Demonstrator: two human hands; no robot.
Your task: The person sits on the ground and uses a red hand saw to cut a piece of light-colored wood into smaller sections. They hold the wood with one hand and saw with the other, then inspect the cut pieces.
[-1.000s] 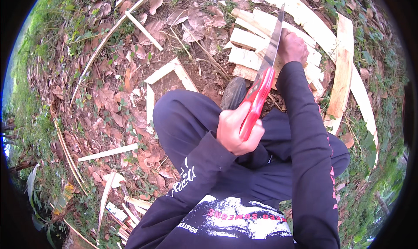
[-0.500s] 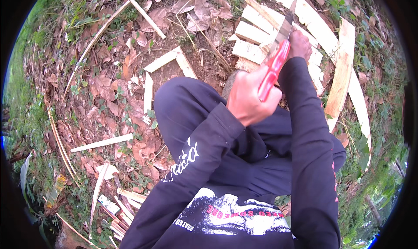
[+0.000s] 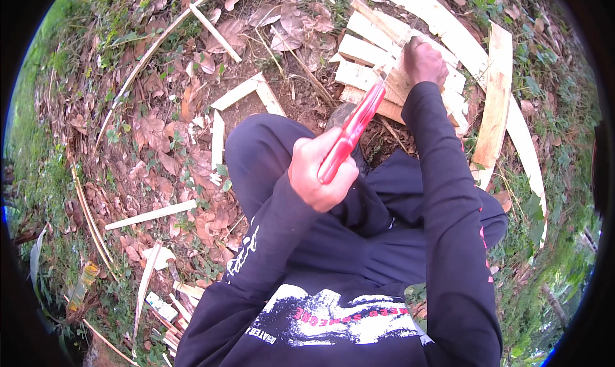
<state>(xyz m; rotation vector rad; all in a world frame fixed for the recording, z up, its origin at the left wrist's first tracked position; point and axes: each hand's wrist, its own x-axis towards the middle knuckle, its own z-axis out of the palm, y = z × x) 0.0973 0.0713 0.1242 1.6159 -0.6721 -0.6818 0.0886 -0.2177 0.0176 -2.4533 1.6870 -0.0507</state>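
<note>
Saw (red-handled) within the left grip

Single view: left fisheye of my head-worn pair, upright, aimed steeply down over my lap. The red-handled saw I grip sits near mid-picture. My black long-sleeved top, below the saw, is nearest the lens; leaf litter, left of the saw, is farther. Very wide: picture edge all round the saw is a dark curved rim.
</note>
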